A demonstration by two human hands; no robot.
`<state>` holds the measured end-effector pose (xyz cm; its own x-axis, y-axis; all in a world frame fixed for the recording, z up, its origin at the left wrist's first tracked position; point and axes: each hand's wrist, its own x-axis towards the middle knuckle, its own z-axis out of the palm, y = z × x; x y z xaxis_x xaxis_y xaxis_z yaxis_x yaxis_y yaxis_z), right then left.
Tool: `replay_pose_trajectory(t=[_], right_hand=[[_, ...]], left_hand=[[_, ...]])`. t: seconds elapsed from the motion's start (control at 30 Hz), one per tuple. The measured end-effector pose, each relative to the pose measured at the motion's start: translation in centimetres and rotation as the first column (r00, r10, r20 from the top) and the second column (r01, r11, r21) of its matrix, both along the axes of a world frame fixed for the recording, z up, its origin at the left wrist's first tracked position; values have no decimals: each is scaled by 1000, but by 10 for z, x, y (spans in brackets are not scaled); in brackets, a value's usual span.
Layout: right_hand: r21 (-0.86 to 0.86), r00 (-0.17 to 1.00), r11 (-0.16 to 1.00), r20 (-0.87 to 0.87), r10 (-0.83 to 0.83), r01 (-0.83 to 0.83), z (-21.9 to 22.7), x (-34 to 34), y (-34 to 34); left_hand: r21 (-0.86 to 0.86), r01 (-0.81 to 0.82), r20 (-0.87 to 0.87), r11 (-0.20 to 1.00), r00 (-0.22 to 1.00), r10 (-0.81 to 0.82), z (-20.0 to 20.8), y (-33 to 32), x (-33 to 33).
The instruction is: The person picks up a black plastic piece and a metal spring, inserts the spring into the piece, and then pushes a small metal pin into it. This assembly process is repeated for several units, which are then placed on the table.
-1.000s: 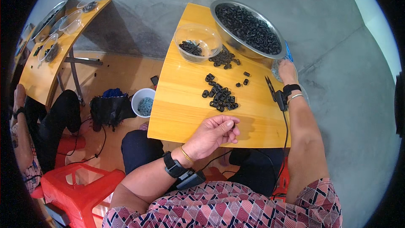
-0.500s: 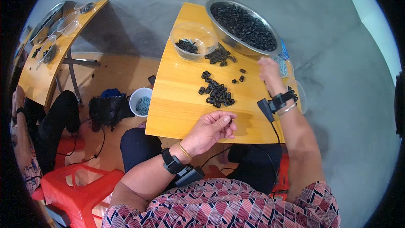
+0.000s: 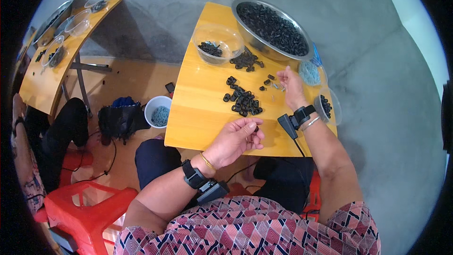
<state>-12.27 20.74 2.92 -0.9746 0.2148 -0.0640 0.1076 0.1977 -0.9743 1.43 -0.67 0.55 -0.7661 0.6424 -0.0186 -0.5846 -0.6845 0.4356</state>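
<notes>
Left hand: my view from afar has the left hand (image 3: 236,138) over the near edge of the table (image 3: 203,118), thumb and fingertips drawn together on a small black part (image 3: 256,129).
Right hand: I see the right hand (image 3: 294,89) farther out, its fingers narrow and pointing away from the body; I cannot tell whether they grip anything.
Silvery bits: a few small silvery pieces (image 3: 275,85) lie just left of the right hand's fingertips.
Loose black parts: some single black parts (image 3: 271,77) sit beside those bits, also left of the right hand.
Near pile: I make out a heap of black parts (image 3: 243,100) beyond the left hand and left of the right one.
Far pile: another heap of black parts (image 3: 247,60) lies past it, beside the clear bowl (image 3: 231,47), which holds more black pieces.
Metal bowl: the steel bowl (image 3: 257,44), heaped with black parts, stands beyond the right hand.
Silvery store: a clear dish (image 3: 324,74) of thin silvery pieces sits just outward of the right hand.
Side tub: a clear tub (image 3: 335,106) with black parts is to the right of the right wrist.
Wrists: I see a black band (image 3: 193,178) on the left and another black band (image 3: 302,114) on the right, each with a dark box attached.
Floor: a white bucket (image 3: 151,105) with grey-blue contents stands left of the left hand, beyond a red stool (image 3: 89,212).
</notes>
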Motion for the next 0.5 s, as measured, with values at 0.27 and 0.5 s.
replay_pose_trajectory(t=[0.27, 0.5], right_hand=[[-346, 986, 934, -97, -132, 91, 16, 52, 28], [397, 977, 899, -20, 210, -185, 1, 89, -2]], left_hand=[[-14, 2, -4, 1000, 1000, -2, -3, 0, -2], [-31, -31, -54, 999, 998, 29, 0, 1, -3]])
